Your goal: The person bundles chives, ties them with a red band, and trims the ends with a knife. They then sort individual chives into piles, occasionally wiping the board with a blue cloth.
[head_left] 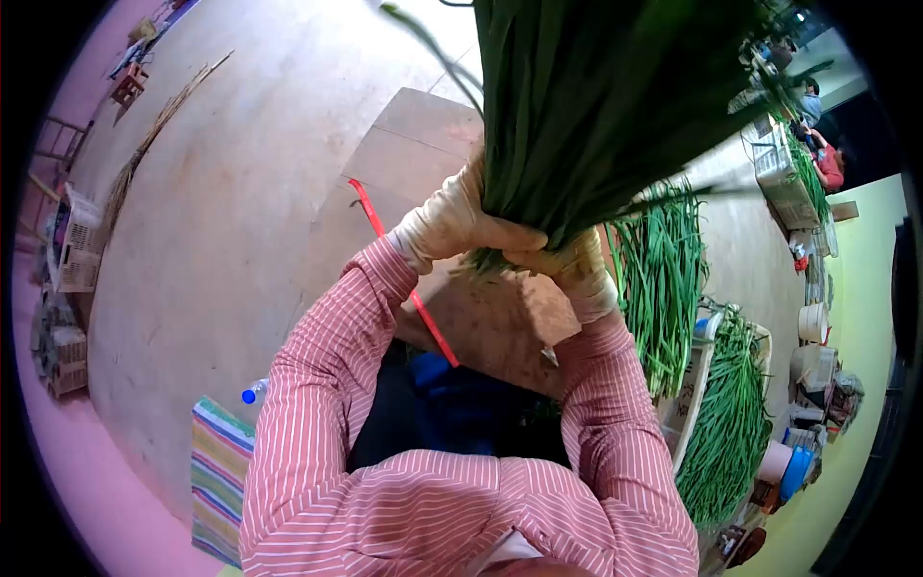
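Note:
A large bunch of long green leafy stalks (596, 106) stands upright in front of me, its leaves spreading toward the top right. My left hand (457, 219), in a pale glove, wraps round the bunch's lower end from the left. From the right, my right hand (572, 264), gloved too, closes round the same lower end, and the two hands touch. Below them lies a brown cardboard sheet (471, 313). A red strip (433, 327) runs slantwise past my left wrist onto the cardboard.
More green stalks (663, 288) lie to the right, beside a white crate (687, 409) heaped with stalks. A striped bag (219, 481) and a blue-capped bottle (255, 391) are at lower left. Buckets (813, 323) line the right wall. Two people (827, 163) are at the upper right.

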A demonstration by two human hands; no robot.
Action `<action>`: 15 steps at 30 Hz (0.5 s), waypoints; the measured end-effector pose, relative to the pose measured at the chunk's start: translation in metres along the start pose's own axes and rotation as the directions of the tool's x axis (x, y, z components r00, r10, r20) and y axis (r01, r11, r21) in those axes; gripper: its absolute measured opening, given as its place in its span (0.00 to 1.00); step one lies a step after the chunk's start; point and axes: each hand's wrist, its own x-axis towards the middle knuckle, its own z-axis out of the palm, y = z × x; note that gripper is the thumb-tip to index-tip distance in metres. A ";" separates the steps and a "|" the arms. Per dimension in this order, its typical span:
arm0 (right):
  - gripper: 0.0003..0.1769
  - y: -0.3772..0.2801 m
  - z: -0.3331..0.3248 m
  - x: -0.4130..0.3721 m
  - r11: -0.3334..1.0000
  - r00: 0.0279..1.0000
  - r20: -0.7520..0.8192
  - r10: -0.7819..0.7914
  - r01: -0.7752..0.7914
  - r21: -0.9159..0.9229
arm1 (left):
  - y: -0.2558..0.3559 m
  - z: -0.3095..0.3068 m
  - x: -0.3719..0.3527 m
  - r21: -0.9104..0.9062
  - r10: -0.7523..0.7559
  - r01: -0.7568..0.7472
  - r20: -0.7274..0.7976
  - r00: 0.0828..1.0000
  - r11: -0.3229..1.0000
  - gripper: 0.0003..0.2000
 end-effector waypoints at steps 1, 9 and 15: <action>0.43 0.009 -0.015 -0.006 0.990 0.978 0.155 -0.137 0.140 -0.010 | 0.000 -0.007 0.002 0.108 -0.072 0.063 0.085 0.994 0.992 0.48; 0.34 0.067 -0.087 -0.041 0.711 0.969 -0.029 0.245 -0.200 -0.674 | -0.021 -0.022 -0.002 0.308 -0.257 0.186 0.208 0.944 0.933 0.35; 0.28 0.054 -0.056 -0.047 0.743 0.939 -0.289 0.187 -0.328 -0.584 | 0.001 -0.020 -0.005 0.362 -0.313 0.228 0.197 0.929 0.904 0.39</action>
